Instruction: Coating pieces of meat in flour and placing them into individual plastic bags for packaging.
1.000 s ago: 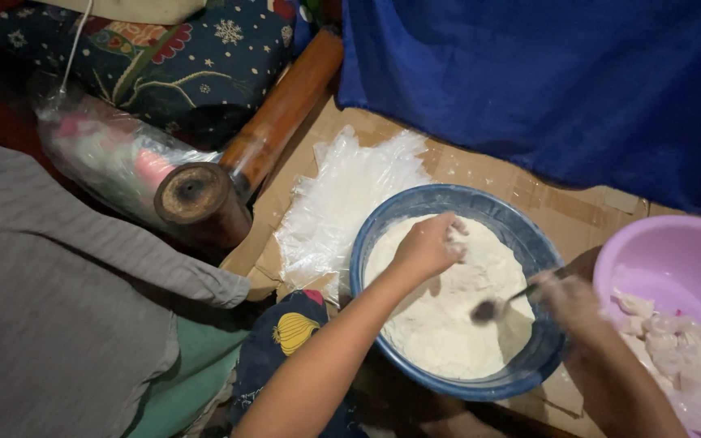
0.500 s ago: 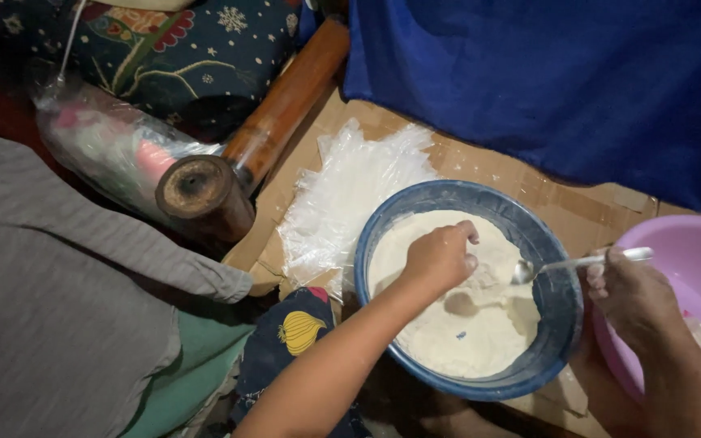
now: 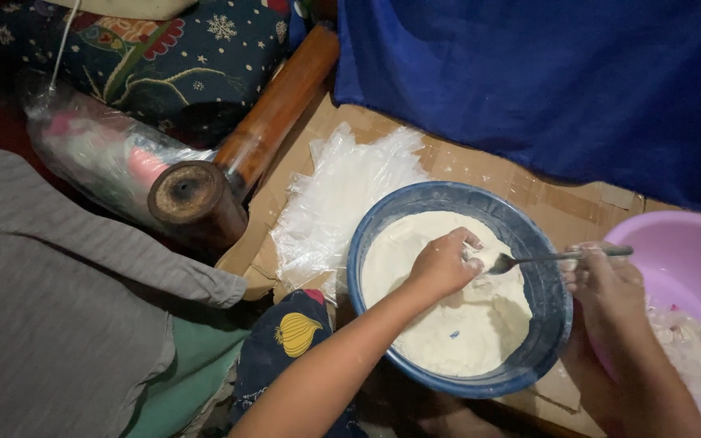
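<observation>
A: What is the left hand point(image 3: 441, 266) doing?

B: It is reaching down into the blue bowl point(image 3: 371, 235), and its fingers are curling in over the white batter point(image 3: 464, 324). Its fingertips are pinching at a bit of the white mix right at the tip of the spoon point(image 3: 557, 257), so that grip is clenched on batter, as far as I can tell.

A: And the right hand point(image 3: 606, 288)?

B: It is sitting at the right rim of the bowl, and its grip is grasping the spoon's handle. The spoon is lying nearly level, with its head pointing left over the batter and meeting the left fingertips.

A: Where is the bowl sitting?

B: It is resting on a sheet of brown cardboard point(image 3: 529, 182) on the floor, in front of the person. The batter is filling most of it, pale and thick.

A: What is lying around it?

B: A crumpled clear plastic sheet point(image 3: 334, 203) is lying just beside the bowl on its upper left, touching the rim. A pink basin point(image 3: 691, 259) is standing at the right, partly behind the right hand, with pale pieces point(image 3: 699, 349) lying in it. A wooden log point(image 3: 245, 154) is lying further left, its round end facing the camera, and a clear bag point(image 3: 99, 150) is lying next to it. A blue cloth point(image 3: 545, 81) is hanging behind.
</observation>
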